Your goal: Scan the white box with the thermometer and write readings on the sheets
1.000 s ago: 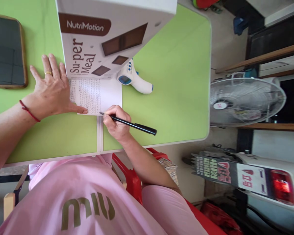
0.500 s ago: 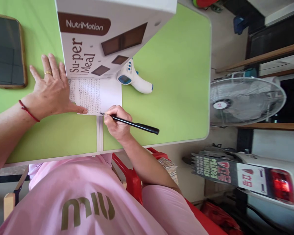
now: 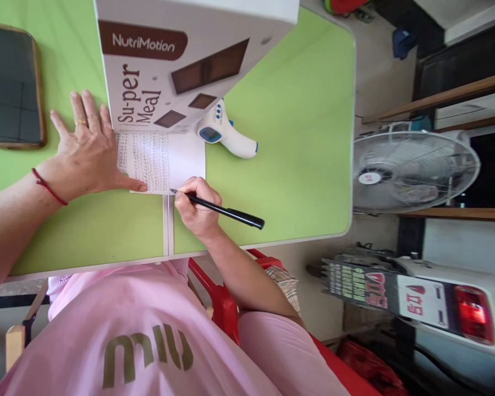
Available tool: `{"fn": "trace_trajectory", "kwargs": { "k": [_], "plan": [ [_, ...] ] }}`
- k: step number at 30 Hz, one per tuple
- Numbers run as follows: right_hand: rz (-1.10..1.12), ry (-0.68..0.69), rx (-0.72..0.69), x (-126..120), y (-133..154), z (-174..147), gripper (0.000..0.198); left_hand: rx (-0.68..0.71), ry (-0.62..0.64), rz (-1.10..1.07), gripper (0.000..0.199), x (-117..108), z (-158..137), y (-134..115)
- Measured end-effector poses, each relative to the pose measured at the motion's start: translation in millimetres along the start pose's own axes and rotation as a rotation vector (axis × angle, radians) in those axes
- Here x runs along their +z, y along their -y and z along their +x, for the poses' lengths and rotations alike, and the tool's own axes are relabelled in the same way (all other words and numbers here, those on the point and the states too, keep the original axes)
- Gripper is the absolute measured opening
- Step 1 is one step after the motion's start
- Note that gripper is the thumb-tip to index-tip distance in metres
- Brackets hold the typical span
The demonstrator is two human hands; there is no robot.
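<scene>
A sheet of white paper with several lines of small handwriting lies on the green table, its far part hidden by a white box marked "NutriMotion". My left hand rests flat at the paper's left side, fingers spread, with the thumb on the sheet's near edge. In my right hand is a black pen, pinched close to its tip. The tip meets the paper near the bottom edge, just right of the written lines. A white and blue infrared thermometer lies by the paper's right edge.
A phone in a brown-edged case lies at the table's left. The green tabletop has a seam and a pale rim along its near edge. Beyond it on the right are a large fan, a motor scooter and a red chair.
The pen tip has shifted slightly to the right, and the pen's rear end has swung a little left and nearer to me. My left hand stays in place.
</scene>
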State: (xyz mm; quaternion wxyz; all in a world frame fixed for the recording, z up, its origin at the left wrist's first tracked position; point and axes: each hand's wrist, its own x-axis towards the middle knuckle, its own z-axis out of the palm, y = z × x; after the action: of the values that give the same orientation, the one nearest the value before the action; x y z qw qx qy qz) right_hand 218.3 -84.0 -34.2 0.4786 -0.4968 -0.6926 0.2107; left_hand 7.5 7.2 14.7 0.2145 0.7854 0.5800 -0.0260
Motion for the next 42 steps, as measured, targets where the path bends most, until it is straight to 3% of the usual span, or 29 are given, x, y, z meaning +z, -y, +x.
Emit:
{"fn": "trace_trajectory", "kwargs": {
  "k": [9,16,22,27,34,39,42],
  "plan": [
    [0.045,-0.037,-0.001,0.0,-0.6,0.9,0.018,0.008,0.001,0.07,0.155,-1.8,-0.5,-2.1],
    [0.012,-0.009,0.007,0.3,-0.9,0.4,0.016,0.023,-0.057,-0.16,0.155,2.0,1.0,1.7],
    [0.011,0.011,-0.003,-0.1,0.5,0.5,0.017,0.02,-0.029,-0.049,0.16,2.1,1.8,1.7],
    [0.022,0.014,-0.015,-0.3,-1.1,0.6,0.018,0.045,-0.077,-0.122,0.15,5.4,1.3,5.4],
    [0.043,-0.075,-0.05,0.7,-5.0,0.5,0.015,0.008,-0.041,-0.018,0.151,3.2,-0.1,2.7],
    [-0.073,-0.225,-0.03,-3.0,-6.9,-0.3,0.009,0.016,-0.008,0.075,0.152,1.3,-1.0,2.6],
    [-0.124,-0.162,0.048,-10.6,-7.4,5.8,0.019,0.036,-0.057,0.045,0.15,4.1,0.2,6.7]
  ]
}}
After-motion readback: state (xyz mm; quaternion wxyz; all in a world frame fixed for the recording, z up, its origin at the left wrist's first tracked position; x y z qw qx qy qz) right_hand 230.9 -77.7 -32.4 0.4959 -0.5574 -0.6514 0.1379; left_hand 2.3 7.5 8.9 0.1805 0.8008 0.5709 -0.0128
